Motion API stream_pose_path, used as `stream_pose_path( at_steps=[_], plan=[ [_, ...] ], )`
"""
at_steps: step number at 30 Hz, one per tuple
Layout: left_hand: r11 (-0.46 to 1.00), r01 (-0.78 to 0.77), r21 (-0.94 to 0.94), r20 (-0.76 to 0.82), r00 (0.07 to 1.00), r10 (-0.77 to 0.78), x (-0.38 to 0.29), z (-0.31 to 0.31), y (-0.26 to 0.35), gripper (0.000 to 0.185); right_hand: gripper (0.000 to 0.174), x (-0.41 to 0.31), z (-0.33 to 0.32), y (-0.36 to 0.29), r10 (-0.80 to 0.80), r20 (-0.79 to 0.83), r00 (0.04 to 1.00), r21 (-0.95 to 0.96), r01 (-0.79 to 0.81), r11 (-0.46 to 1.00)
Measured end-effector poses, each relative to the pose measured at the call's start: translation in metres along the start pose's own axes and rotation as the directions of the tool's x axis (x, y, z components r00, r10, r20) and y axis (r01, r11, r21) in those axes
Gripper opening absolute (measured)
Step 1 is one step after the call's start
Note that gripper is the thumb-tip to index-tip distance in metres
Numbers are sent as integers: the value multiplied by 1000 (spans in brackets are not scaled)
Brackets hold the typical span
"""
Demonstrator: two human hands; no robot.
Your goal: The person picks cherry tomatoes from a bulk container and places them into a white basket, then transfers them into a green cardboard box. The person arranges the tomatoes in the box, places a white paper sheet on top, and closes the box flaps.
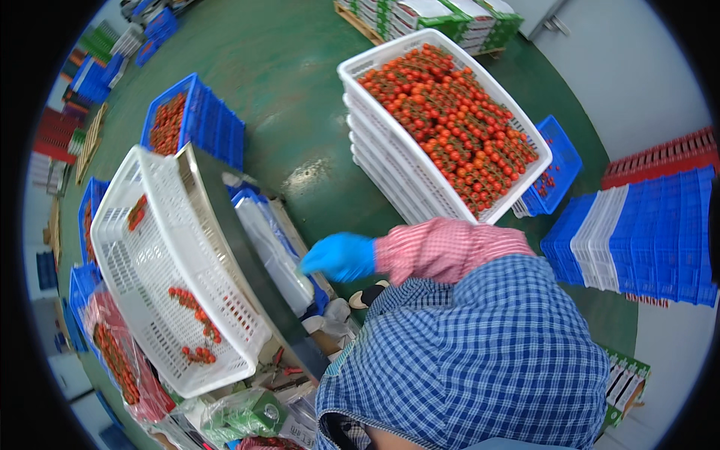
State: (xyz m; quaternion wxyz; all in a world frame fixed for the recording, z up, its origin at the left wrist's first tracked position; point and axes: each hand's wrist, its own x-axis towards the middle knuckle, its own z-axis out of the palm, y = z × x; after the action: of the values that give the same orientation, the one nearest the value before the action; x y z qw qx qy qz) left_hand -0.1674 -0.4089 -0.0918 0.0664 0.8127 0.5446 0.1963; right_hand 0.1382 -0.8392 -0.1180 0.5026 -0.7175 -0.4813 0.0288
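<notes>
My right hand [340,257], in a blue glove, is blurred and hangs beside the steel-edged worktable [247,247]. Its fingertips overlap the edge of a stack of clear plastic sheets or bags [275,253] in the view; whether they touch is unclear. I see nothing held in it. My left hand is out of view. On the table sits a tilted white perforated crate [163,247], with a few small clusters of red cherry tomatoes on the vine [197,315] inside. A white crate [349,73] heaped with vine tomatoes [444,124] tops a stack on my right.
Blue crates of tomatoes [194,121] stand beyond the table. Pink bagged tomatoes [115,360], a plastic-wrapped green box [247,419] and red-handled snips [287,370] lie near the table's end. Behind me are stacked blue crates [664,236]. Palletised cartons [450,22] stand by the wall.
</notes>
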Motion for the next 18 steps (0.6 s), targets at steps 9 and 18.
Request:
stream_pose_path(
  at_steps=[9,18],
  plan=[
    [830,-244,-501,-3,960,281,-79,22,206,33,30,-260,-315,128,551,-97,829,-847,-360,392],
    [97,-548,-831,218,-160,963,-343,122,488,38,25,-297,-369,219,485,258,836,-816,-80,572]
  ],
)
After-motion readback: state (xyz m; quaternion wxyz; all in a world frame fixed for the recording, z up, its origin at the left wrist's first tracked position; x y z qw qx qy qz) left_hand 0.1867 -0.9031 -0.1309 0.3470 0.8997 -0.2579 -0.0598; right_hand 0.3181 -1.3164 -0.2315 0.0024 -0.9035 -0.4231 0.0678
